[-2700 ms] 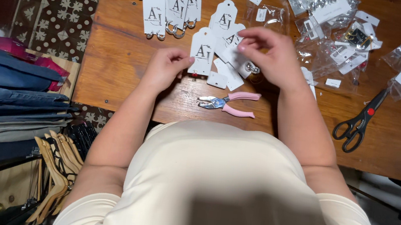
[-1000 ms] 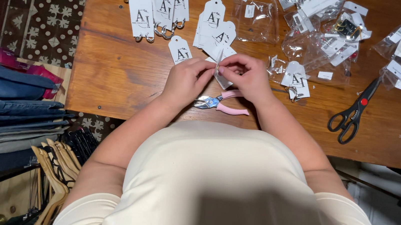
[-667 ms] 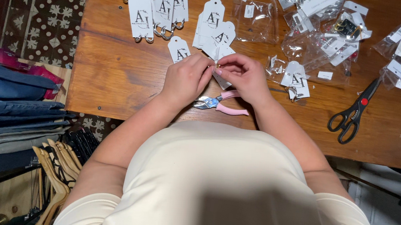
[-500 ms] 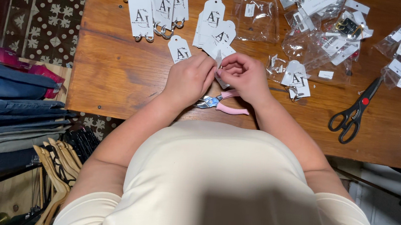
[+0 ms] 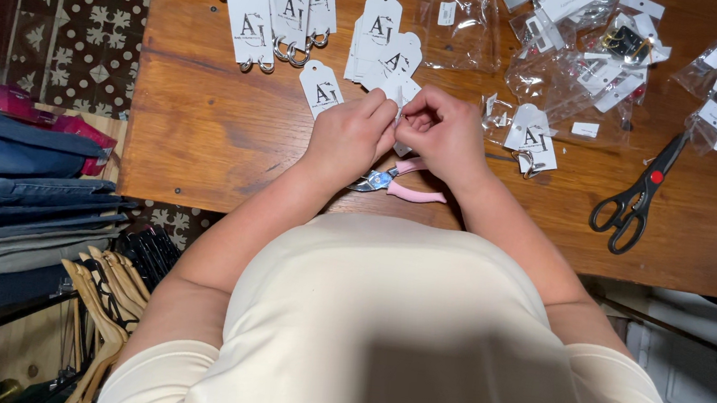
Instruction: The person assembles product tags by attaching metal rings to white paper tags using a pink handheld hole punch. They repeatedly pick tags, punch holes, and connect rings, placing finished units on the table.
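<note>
Left hand [image 5: 350, 133] and right hand [image 5: 445, 133] pinch one white tag [image 5: 400, 98] — pliers [image 5: 392, 181] (pink-handled) beneath.

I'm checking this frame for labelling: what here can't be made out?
Head view only:
- What the left hand and right hand pinch: a white tag shows, anything smaller is hidden by the fingers.
- Pink pliers: jaws partly under the hands.
- Clear bags: contents too small; some cut off by the top edge.
</note>
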